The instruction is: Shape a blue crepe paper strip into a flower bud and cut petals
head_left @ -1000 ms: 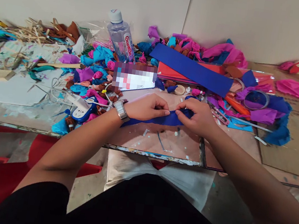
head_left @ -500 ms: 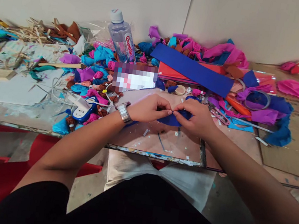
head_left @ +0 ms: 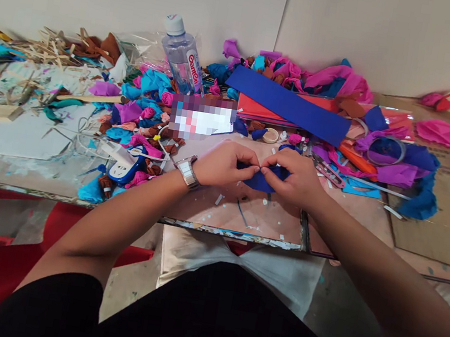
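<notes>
A small piece of dark blue crepe paper [head_left: 260, 183] is pinched between my two hands, low over the table. My left hand [head_left: 225, 164], with a metal watch [head_left: 188, 171] at its wrist, grips the paper's edge between thumb and forefinger. From the other side my right hand [head_left: 294, 178] pinches the same edge, its thumb tip close to the left thumb. The fingers cover much of the upper part of the paper. Behind the hands lies a long blue paper strip [head_left: 287, 106] across red paper packs [head_left: 261, 109].
A phone [head_left: 204, 119] lies beyond my left hand, with a water bottle [head_left: 182, 55] behind it. Left of my wrist is a power strip [head_left: 127, 168] among crumpled paper pieces. To the right are a tape roll [head_left: 386, 151] and a box cutter [head_left: 331, 175].
The hands stay almost in place, still pinching. The blue paper beneath them has shifted slightly, and less of it shows below and beside the left hand.
</notes>
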Motion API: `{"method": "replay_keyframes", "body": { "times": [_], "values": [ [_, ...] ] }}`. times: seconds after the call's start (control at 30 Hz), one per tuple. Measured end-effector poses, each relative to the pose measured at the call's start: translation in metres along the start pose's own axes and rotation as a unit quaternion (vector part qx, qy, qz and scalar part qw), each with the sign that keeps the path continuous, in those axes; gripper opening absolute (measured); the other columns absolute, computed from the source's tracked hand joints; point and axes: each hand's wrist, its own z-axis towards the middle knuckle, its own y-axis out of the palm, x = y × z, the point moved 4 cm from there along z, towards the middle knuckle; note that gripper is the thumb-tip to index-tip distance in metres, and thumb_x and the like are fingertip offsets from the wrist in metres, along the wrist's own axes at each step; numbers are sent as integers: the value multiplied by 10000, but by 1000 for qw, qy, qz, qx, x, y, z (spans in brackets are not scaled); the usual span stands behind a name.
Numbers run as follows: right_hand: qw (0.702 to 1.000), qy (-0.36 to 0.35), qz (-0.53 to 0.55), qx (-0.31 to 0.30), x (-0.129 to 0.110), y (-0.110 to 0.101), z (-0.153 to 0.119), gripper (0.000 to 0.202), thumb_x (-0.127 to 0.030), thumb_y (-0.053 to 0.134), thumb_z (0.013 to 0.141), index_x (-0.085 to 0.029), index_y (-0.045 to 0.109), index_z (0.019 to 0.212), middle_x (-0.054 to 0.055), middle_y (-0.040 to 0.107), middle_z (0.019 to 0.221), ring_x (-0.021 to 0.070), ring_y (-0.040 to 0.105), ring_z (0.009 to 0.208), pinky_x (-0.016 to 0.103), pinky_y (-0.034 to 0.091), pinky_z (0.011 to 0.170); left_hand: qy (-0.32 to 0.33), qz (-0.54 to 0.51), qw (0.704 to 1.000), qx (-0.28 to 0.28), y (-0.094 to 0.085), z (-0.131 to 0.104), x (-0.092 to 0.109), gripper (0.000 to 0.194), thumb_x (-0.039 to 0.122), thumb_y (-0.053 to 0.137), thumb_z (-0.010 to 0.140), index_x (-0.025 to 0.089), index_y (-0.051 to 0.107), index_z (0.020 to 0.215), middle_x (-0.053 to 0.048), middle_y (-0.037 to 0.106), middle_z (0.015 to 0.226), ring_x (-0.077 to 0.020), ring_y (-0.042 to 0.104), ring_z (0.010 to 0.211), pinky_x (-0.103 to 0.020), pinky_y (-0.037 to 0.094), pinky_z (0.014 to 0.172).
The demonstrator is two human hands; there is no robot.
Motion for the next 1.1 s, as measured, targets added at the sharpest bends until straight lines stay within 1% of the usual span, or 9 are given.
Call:
{"method": "replay_keyframes", "body": {
  "times": [0.1, 0.17, 0.27, 0.37, 0.43, 0.53, 0.67, 0.93, 1.1],
  "values": [
    [1000, -1, 12, -5, -3, 0, 1, 54, -235, 655, 893, -233, 702, 866, 30, 750, 829, 216, 650, 785, 365, 460, 754, 28, 115, 993, 21, 0, -3, 8, 256, 324, 599, 950, 163, 798, 950, -27, 761, 786, -117, 599, 659, -262, 398, 676],
    [1000, -5, 9, -5, -3, -1, 1, 56, -228, 646, 882, -231, 685, 842, 30, 738, 806, 216, 638, 768, 364, 448, 744, 34, 125, 991, 11, 0, -4, 11, 260, 323, 585, 961, 172, 796, 969, -20, 760, 788, -114, 589, 651, -264, 390, 678],
    [1000, 4, -5, -3, -1, -5, 2, 43, -237, 640, 867, -229, 670, 837, 39, 731, 810, 221, 633, 762, 367, 441, 732, 33, 96, 995, -15, -4, -3, 11, 255, 295, 560, 962, 158, 775, 948, -6, 730, 760, -107, 561, 632, -261, 376, 656],
    [1000, 20, -10, -11, 2, -8, 2, 36, -225, 647, 849, -228, 682, 855, 53, 750, 851, 236, 656, 790, 382, 454, 748, 30, 86, 996, -15, -9, -2, 9, 238, 269, 555, 943, 147, 748, 876, 2, 692, 717, -108, 534, 617, -261, 363, 639],
    [1000, 16, -5, -21, 1, -8, 2, 77, -237, 660, 860, -232, 714, 914, 57, 774, 901, 248, 680, 833, 399, 470, 785, 29, 86, 996, -18, -11, -2, 9, 232, 263, 558, 941, 147, 752, 890, 2, 696, 722, -109, 535, 620, -262, 367, 644],
    [1000, -5, -15, -25, -3, -6, 1, 111, -306, 670, 917, -243, 742, 974, 52, 787, 918, 254, 692, 863, 411, 470, 811, 27, 80, 996, -27, -9, -2, 10, 246, 276, 555, 957, 149, 765, 932, 0, 703, 737, -108, 545, 633, -261, 377, 658],
    [999, -15, -39, -22, -4, -2, 0, 139, -328, 641, 966, -243, 729, 901, 43, 773, 857, 243, 677, 831, 407, 452, 791, 6, 54, 998, -38, -7, -3, 7, 259, 306, 561, 959, 141, 759, 929, 1, 685, 734, -109, 523, 645, -253, 384, 653],
    [999, -6, -51, -1, -5, -2, 0, 122, -348, 686, 951, -267, 776, 934, 35, 804, 875, 251, 699, 845, 428, 461, 829, -38, -26, 997, -58, -5, -1, -3, 312, 358, 573, 967, 122, 776, 978, -13, 681, 748, -102, 495, 629, -242, 369, 613],
    [999, -9, -50, 16, -4, -2, -1, 131, -341, 687, 972, -272, 798, 985, 29, 823, 896, 241, 715, 833, 430, 464, 844, -55, -44, 995, -64, -5, -1, -1, 317, 362, 582, 961, 104, 755, 898, 0, 614, 672, -90, 443, 594, -239, 337, 573]
  ]
}}
